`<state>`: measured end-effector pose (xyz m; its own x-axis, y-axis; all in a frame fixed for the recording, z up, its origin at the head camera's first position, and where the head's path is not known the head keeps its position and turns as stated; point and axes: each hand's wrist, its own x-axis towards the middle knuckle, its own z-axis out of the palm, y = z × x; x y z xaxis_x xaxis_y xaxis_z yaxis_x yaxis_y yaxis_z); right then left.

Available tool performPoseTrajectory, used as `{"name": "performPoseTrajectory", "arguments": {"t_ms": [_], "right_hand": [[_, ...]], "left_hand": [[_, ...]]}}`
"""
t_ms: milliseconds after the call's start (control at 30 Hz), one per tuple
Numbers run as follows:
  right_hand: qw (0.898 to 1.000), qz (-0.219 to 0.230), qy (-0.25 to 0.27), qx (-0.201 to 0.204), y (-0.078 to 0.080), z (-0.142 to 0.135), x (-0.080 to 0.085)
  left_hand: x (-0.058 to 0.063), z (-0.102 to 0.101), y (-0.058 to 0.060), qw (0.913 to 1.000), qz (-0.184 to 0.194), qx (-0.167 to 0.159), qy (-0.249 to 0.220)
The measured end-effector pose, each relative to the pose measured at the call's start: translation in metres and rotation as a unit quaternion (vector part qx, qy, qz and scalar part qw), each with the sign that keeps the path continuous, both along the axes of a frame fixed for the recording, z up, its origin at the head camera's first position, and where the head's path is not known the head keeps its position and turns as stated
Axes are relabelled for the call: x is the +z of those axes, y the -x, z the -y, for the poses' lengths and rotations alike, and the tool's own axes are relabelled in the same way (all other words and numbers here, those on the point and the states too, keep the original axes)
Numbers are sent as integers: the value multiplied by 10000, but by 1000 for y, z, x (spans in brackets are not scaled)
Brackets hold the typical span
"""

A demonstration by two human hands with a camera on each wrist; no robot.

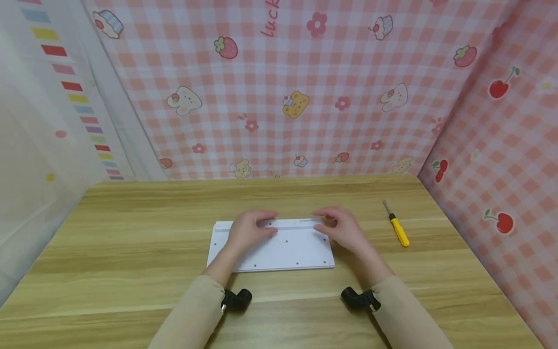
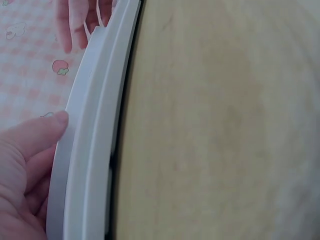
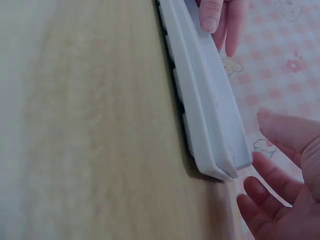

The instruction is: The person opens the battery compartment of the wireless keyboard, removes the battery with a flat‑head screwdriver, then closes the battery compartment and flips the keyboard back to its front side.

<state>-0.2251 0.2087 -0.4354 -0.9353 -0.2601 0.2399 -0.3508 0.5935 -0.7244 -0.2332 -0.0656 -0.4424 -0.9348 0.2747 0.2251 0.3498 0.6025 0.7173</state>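
Note:
A white keyboard (image 1: 272,252) lies face down on the table, its back dotted with several small dark screws or holes and a raised ridge along the far side. Keys (image 3: 178,84) show under its edge in the right wrist view. My left hand (image 1: 246,231) grips the ridge left of centre; its thumb presses the ridge in the left wrist view, and the other fingers reach round the far side, partly hidden. At the far right corner, my right hand (image 1: 344,232) has its fingers spread and loosely bent, with a gap to the keyboard's end in the right wrist view.
A screwdriver (image 1: 398,230) with a yellow handle lies on the wooden table (image 1: 131,232), right of the keyboard, its tip pointing away. Pink checked cloth (image 1: 279,140) hangs behind the table and along its right side. Black wrist mounts (image 1: 237,299) sit at both sleeves.

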Motion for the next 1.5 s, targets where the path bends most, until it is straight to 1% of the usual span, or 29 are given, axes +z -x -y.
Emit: {"name": "performPoseTrajectory", "arguments": {"t_ms": [100, 167, 267, 367, 467, 633, 867, 1033, 1267, 1500], "right_hand": [[10000, 83, -37, 25, 5, 3, -2], [9999, 92, -70, 52, 7, 5, -3], [9999, 111, -35, 115, 9, 8, -4], [9997, 193, 2, 152, 10, 10, -4], [9994, 307, 27, 138, 11, 10, -6], [9986, 505, 132, 112, 12, 9, -8], [9974, 686, 214, 19, 12, 10, -6], [9968, 790, 137, -81, 11, 14, -4], [9956, 820, -4, -446, 14, 21, -4], [9971, 603, -179, -425, 19, 25, -2]], "left_hand": [[-1, -2, -1, 9999, -110, 88, 60], [-3, -4, -2, 9994, -267, 177, 105], [-5, -7, -3, 9977, -529, 368, 208], [-6, -9, -4, 9957, -656, 552, 354], [-6, -10, -4, 9954, -576, 633, 427], [-5, -10, -5, 9958, -380, 672, 482], [-4, -11, -4, 9962, -109, 754, 428], [-4, -12, -5, 9960, -78, 804, 393], [-4, -12, -5, 9954, -164, 812, 473], [-4, -12, -5, 9951, -216, 829, 486]]}}
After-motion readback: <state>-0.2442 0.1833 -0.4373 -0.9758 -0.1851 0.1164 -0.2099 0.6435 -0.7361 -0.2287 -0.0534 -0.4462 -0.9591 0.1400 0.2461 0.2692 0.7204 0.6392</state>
